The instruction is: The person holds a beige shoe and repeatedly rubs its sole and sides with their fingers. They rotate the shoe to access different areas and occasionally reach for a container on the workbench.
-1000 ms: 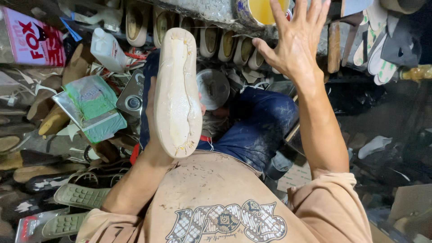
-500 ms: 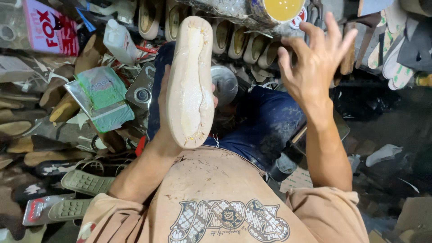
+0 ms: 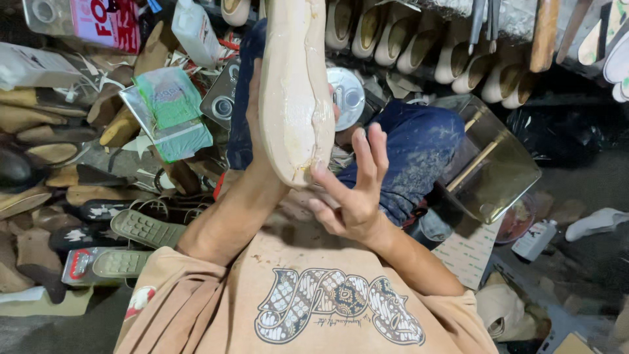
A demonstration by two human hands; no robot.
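My left hand grips a long pale tan shoe sole from behind and holds it upright in front of me. The hand is mostly hidden by the sole. My right hand is open with fingers spread, and its fingertips touch the lower right edge of the sole, near its rounded bottom end. Below are my blue-trousered knees and my tan printed shirt.
A row of pale shoe lasts lines a shelf ahead. To the left lie piled soles, a green packet and a white bottle. A round metal tin sits behind the sole; a glass pane at right.
My right hand came down from the shelf high on the right to the sole's lower edge. The sole now fills more of the view, and the view has shifted.
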